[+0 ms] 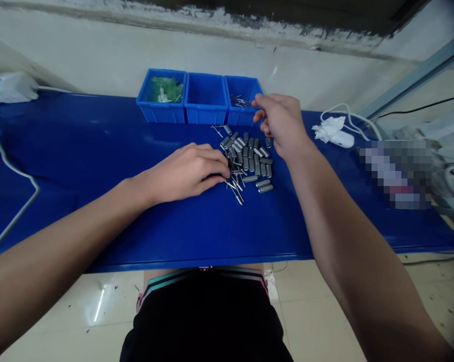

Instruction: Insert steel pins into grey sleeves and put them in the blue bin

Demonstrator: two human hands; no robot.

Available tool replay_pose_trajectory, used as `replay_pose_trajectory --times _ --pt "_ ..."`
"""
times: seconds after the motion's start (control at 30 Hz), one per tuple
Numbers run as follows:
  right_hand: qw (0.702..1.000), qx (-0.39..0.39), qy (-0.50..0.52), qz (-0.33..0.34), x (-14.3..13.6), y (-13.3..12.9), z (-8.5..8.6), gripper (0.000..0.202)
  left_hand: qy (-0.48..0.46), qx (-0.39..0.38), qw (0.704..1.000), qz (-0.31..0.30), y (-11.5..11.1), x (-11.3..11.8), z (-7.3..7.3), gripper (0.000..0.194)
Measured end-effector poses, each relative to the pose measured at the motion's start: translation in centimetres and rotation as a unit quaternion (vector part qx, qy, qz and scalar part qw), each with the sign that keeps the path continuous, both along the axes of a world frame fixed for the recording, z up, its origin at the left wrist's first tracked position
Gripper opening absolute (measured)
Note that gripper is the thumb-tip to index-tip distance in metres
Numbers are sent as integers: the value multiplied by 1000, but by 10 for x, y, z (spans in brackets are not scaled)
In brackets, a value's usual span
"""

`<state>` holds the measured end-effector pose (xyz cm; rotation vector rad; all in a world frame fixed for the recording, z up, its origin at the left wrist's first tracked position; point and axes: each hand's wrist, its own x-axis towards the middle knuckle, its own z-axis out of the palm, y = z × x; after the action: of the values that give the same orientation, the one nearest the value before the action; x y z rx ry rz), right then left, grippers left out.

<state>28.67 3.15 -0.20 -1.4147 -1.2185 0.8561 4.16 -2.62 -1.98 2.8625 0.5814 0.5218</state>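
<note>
My left hand (200,170) rests on the blue table at the left side of a pile of metal parts, its fingers bent down among thin rivets (236,190); its fingertips are partly hidden. Short grey metal cylinders (251,163) make up the right part of the pile. My right hand (278,118) is raised at the front right corner of the right blue bin (242,115), thumb and index finger pinched together. Whatever is between them is too small to make out. Several rivets (241,102) lie inside that bin.
The middle blue bin (206,113) stands between the right one and a left bin (162,112) holding green plastic bags (166,89). A white device with tissue (340,137) and cables lies at the right. Another white cable (26,176) runs along the left of the table (197,231).
</note>
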Motion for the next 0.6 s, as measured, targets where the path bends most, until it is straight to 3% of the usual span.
replay_pose_trajectory --times 0.17,0.6 --pt "998 30 -20 47 -2 -2 -1 30 3 14 1000 12 3 -2 1 29" --pt "996 58 -43 57 -12 -10 3 34 44 59 996 49 5 -6 7 26"
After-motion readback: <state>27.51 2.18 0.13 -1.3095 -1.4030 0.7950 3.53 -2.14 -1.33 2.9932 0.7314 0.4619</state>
